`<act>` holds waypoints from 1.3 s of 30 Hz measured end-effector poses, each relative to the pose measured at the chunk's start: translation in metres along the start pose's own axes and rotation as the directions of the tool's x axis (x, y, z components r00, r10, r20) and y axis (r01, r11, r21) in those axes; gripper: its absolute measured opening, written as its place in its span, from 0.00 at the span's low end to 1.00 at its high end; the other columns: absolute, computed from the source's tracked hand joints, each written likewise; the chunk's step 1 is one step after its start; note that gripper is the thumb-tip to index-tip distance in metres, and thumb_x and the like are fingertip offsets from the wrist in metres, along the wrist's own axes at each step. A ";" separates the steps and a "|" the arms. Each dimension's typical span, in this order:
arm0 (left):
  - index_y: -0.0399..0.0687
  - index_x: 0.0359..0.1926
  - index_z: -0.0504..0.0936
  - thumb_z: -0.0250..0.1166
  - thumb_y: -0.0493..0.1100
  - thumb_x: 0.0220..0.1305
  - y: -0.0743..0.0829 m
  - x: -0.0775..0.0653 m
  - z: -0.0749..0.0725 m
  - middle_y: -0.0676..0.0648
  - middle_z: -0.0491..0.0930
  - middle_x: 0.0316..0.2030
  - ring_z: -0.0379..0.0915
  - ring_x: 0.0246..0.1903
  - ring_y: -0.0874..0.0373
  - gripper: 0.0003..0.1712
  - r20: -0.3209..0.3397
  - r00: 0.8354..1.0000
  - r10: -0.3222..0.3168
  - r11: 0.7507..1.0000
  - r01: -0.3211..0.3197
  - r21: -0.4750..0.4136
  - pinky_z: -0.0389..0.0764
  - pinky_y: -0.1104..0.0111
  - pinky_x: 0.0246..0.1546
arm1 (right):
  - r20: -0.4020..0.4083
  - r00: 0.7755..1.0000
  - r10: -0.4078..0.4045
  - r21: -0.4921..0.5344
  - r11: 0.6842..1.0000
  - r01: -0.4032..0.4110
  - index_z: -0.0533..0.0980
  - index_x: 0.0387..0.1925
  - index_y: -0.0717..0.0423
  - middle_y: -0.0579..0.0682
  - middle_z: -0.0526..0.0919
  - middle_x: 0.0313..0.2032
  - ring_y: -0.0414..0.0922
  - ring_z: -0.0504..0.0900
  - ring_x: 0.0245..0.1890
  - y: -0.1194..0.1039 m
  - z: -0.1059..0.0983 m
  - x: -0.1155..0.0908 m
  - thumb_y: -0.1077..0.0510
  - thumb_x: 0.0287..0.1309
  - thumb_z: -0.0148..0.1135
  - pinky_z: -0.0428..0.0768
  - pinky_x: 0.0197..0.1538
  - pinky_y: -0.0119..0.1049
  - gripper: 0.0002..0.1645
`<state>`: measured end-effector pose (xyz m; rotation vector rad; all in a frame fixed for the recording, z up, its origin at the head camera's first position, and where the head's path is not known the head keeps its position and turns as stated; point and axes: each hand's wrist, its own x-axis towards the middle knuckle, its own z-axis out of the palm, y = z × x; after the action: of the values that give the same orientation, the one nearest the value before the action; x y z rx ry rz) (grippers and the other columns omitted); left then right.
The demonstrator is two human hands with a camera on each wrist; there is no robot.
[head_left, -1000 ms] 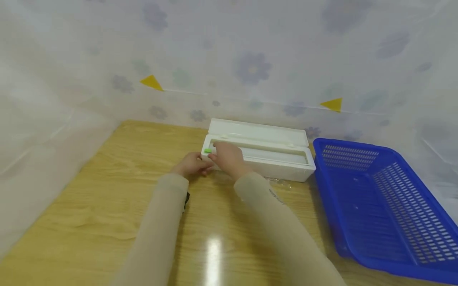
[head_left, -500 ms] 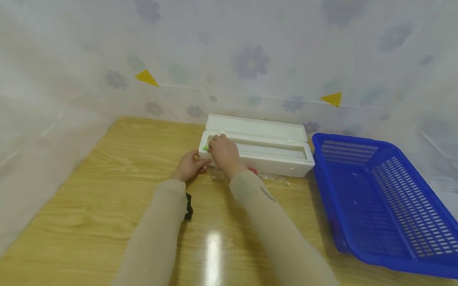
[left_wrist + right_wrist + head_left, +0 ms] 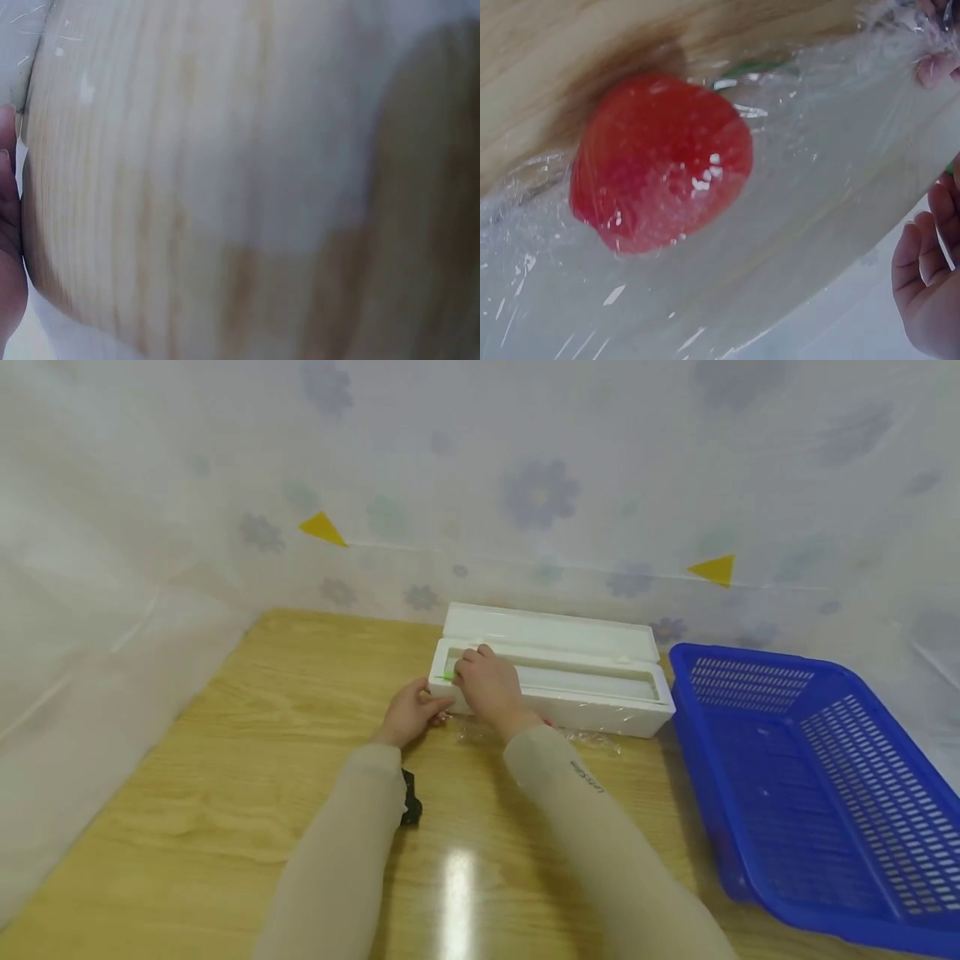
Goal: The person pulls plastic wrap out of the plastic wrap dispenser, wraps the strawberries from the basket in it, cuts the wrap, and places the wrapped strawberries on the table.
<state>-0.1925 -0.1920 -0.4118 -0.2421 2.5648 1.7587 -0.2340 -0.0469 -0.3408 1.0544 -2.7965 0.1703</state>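
A long white cling film dispenser (image 3: 600,717) lies with its lid (image 3: 551,631) raised. Clear cling film (image 3: 795,195) hangs down its front onto the table. The film covers a red round fruit or vegetable (image 3: 664,161), possibly a tomato, mostly hidden by my right arm in the head view. At the dispenser's left end, my right hand (image 3: 491,687) has curled fingers on a small green slide cutter (image 3: 448,676). My left hand (image 3: 408,713) is by the front left corner, its thumb against the front; its fingers seem to pinch bunched film.
To the right of the dispenser stands a blue plastic basket (image 3: 810,914) with slotted walls. A black item (image 3: 411,797) shows beside my left sleeve. The wooden table (image 3: 247,793) meets a flowered curtain (image 3: 540,493) behind.
My right hand has shifted slightly right along the dispenser, with the green slide cutter at its fingertips. The left hand stays at the corner. The head view has moved a little.
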 end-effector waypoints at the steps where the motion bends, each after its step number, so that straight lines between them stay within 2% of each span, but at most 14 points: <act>1: 0.33 0.46 0.72 0.63 0.40 0.61 0.000 0.001 0.000 0.42 0.83 0.25 0.74 0.18 0.68 0.16 0.004 1.000 -0.002 1.000 0.002 0.000 0.80 0.74 0.27 | 0.003 1.000 0.005 -0.001 1.000 -0.005 0.80 0.43 0.51 0.44 0.81 0.43 0.43 0.74 0.46 0.001 -0.001 0.000 0.51 0.61 0.58 0.79 0.44 0.34 0.13; 7: 0.36 0.38 0.69 0.62 0.39 0.62 -0.003 0.006 0.002 0.46 0.82 0.23 0.74 0.18 0.68 0.12 0.017 1.000 0.011 1.000 -0.010 -0.024 0.79 0.74 0.25 | 0.033 0.999 -0.005 -0.022 1.000 0.005 0.80 0.42 0.51 0.45 0.80 0.43 0.44 0.75 0.45 0.008 -0.003 -0.004 0.50 0.61 0.57 0.80 0.43 0.35 0.13; 10: 0.38 0.35 0.66 0.62 0.39 0.62 -0.005 0.006 0.001 0.50 0.81 0.20 0.74 0.18 0.67 0.12 0.021 1.000 -0.007 0.999 0.008 -0.047 0.79 0.74 0.24 | 0.028 1.000 -0.008 -0.019 1.000 0.008 0.80 0.41 0.51 0.45 0.80 0.42 0.43 0.75 0.43 0.015 -0.003 -0.009 0.50 0.62 0.57 0.80 0.42 0.34 0.12; 15: 0.38 0.36 0.67 0.62 0.39 0.62 -0.005 0.005 -0.003 0.53 0.79 0.19 0.74 0.18 0.68 0.12 0.010 1.000 -0.004 0.999 0.004 -0.045 0.79 0.75 0.25 | -0.038 0.999 0.009 -0.012 1.000 -0.010 0.81 0.38 0.51 0.44 0.82 0.40 0.42 0.76 0.40 0.029 -0.004 -0.018 0.51 0.60 0.59 0.80 0.40 0.33 0.10; 18: 0.37 0.37 0.68 0.62 0.39 0.62 -0.005 0.006 -0.002 0.53 0.79 0.18 0.73 0.18 0.68 0.12 0.013 1.000 0.002 1.000 -0.001 -0.031 0.78 0.75 0.25 | -0.041 0.999 -0.008 -0.019 1.000 0.007 0.82 0.37 0.52 0.45 0.82 0.38 0.43 0.76 0.38 0.034 -0.006 -0.021 0.52 0.59 0.60 0.81 0.38 0.34 0.10; 24: 0.38 0.36 0.69 0.62 0.40 0.62 -0.006 0.005 -0.001 0.53 0.79 0.19 0.74 0.19 0.68 0.11 0.024 1.000 0.000 1.000 0.001 -0.027 0.78 0.75 0.25 | 0.038 0.999 -0.001 -0.041 0.999 0.003 0.82 0.36 0.51 0.45 0.81 0.37 0.44 0.76 0.38 0.044 -0.015 -0.027 0.52 0.59 0.61 0.80 0.36 0.36 0.09; 29: 0.37 0.36 0.68 0.62 0.40 0.62 -0.006 0.005 0.001 0.49 0.82 0.22 0.75 0.20 0.68 0.12 0.033 0.999 0.021 0.999 -0.020 -0.033 0.79 0.74 0.27 | 0.122 0.991 0.064 -0.068 0.996 -0.056 0.82 0.34 0.52 0.46 0.80 0.34 0.45 0.76 0.37 0.067 -0.029 -0.042 0.53 0.59 0.61 0.80 0.35 0.39 0.08; 33: 0.37 0.37 0.68 0.61 0.41 0.63 -0.008 0.005 0.001 0.48 0.83 0.24 0.76 0.21 0.68 0.13 0.041 0.999 0.010 1.000 -0.009 -0.025 0.80 0.74 0.27 | 0.229 0.965 0.131 -0.082 0.990 -0.115 0.82 0.35 0.53 0.47 0.79 0.34 0.45 0.75 0.36 0.084 -0.041 -0.054 0.52 0.60 0.59 0.80 0.36 0.40 0.10; 39: 0.36 0.38 0.68 0.61 0.41 0.63 -0.010 0.007 0.000 0.51 0.81 0.21 0.76 0.20 0.68 0.13 0.049 0.999 -0.001 1.000 0.001 -0.013 0.80 0.74 0.28 | 0.348 0.921 0.173 -0.055 0.985 -0.164 0.80 0.33 0.56 0.50 0.83 0.33 0.46 0.77 0.34 0.087 -0.052 -0.047 0.54 0.60 0.60 0.80 0.36 0.42 0.09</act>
<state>-0.1978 -0.1968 -0.4218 -0.1974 2.5197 1.7587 -0.2520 0.0568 -0.3031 0.9142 -3.2022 -0.0416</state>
